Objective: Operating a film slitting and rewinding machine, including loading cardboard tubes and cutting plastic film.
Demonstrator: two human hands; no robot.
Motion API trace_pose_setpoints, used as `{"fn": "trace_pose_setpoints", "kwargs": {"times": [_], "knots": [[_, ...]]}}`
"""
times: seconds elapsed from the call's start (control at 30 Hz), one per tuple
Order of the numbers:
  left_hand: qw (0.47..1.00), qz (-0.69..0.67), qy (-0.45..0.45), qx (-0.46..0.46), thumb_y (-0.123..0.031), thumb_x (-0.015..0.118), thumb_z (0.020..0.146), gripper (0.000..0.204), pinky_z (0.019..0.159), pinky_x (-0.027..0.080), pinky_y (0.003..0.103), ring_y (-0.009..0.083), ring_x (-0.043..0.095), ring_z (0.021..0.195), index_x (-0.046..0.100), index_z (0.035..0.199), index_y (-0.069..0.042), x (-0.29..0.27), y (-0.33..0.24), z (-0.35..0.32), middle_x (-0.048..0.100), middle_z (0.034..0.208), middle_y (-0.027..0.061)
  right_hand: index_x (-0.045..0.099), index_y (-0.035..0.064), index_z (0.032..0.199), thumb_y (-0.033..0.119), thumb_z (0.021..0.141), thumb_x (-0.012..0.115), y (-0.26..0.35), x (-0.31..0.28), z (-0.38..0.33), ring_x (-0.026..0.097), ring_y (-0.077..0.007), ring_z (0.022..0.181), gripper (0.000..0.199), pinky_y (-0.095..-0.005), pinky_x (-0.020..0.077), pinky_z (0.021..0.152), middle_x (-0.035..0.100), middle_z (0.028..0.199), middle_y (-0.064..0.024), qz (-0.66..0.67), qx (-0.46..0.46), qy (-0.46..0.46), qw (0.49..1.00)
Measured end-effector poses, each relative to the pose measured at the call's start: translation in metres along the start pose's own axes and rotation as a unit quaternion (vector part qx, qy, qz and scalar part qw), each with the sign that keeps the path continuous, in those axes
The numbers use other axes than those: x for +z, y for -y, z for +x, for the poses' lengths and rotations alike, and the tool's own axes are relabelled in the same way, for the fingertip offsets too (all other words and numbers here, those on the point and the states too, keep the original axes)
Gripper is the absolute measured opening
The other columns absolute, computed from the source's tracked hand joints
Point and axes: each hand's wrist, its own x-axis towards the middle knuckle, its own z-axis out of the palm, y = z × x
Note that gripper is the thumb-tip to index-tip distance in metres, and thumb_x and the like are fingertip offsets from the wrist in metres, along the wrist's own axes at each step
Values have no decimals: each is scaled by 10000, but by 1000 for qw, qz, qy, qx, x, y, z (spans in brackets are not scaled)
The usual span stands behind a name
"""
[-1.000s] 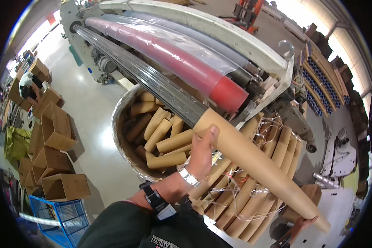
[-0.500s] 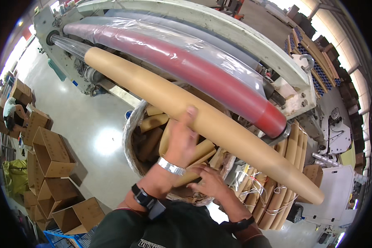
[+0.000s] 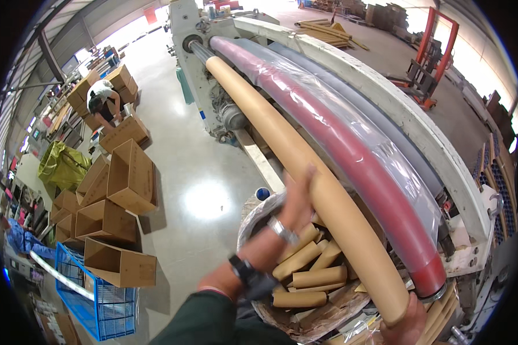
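A long brown cardboard tube [image 3: 273, 129] sits on a silver shaft [image 3: 200, 50] and slants toward me across the machine. My left hand [image 3: 298, 198] lies against the tube's left side near its middle, its fingers partly hidden and a little blurred. At the near end, my right hand [image 3: 407, 325] is wrapped round the tube's rim. Parallel to the tube, on its right, runs a red roll [image 3: 351, 155] partly covered in clear plastic film. Below the tube, a round bin [image 3: 246, 221] with a wrinkled lining holds several short cut tube pieces [image 3: 319, 277].
The white machine frame [image 3: 385, 80] borders the red roll. Open cardboard boxes [image 3: 106, 221] and a blue crate [image 3: 124, 313] stand on the floor at left. Farther back, another person [image 3: 103, 98] bends over a box. An orange lifting truck [image 3: 429, 63] stands at far right.
The view has turned to the left. My right hand has gone from over the bin to the tube's near end and closed on it. My left hand stays against the tube.
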Motion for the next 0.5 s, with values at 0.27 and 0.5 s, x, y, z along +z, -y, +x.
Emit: {"fn": "trace_pose_setpoints", "kwargs": {"times": [0.27,0.5], "knots": [[998,2,-13,-62,-341,603,886,387,653,553,358,204,611,781,472,1112,-55,6,19,5,584,922,96,542,32,1119,145,698,719,104,55,93,540,-344,990,470,-481,423,858,562,1076,-158,114,-260,-190,940],[992,121,-11,28,-328,609,874,349,699,568,396,251,668,792,588,1020,-12,-68,-113,181,659,941,142,579,53,1109,165,720,696,59,247,74,520,-330,1121,421,-428,401,977,545,1202,-147,146,-231,171,947]]}}
